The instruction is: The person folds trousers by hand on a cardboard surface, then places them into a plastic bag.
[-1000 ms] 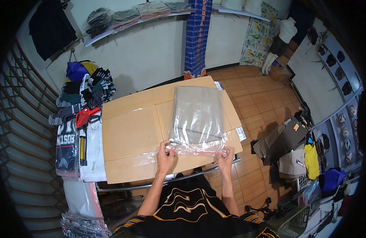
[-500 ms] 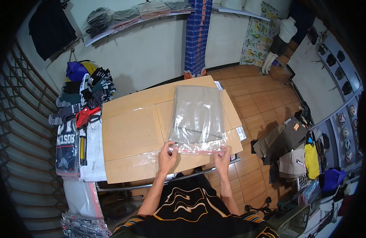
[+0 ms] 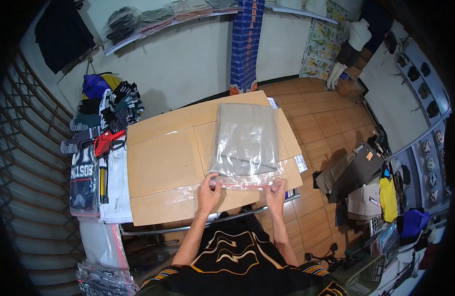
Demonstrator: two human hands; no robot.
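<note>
A clear plastic bag point(image 3: 244, 176) with a folded grey-beige garment point(image 3: 245, 133) inside lies flat on a cardboard sheet point(image 3: 161, 163). Its open-end edge, marked by a red strip, faces my body. My left hand point(image 3: 208, 193) pinches the left corner of that edge between thumb and fingers. At the right corner, my right hand point(image 3: 275, 194) pinches the same edge. Both hands rest near the front of the cardboard. Whether the strip is sealed cannot be made out.
Left of the cardboard lie a red-handled tape dispenser point(image 3: 108, 143), a yellow and black tool point(image 3: 103, 182), a packed Boston jersey point(image 3: 84, 185) and a pile of socks point(image 3: 106, 111). Empty plastic bags point(image 3: 100, 244) hang lower left. Clothes point(image 3: 353, 170) are heaped at the right.
Both hands still pinch the bag's edge and have shifted very slightly. The bag's lower edge looks a little more gathered, and the view has tilted slightly.
</note>
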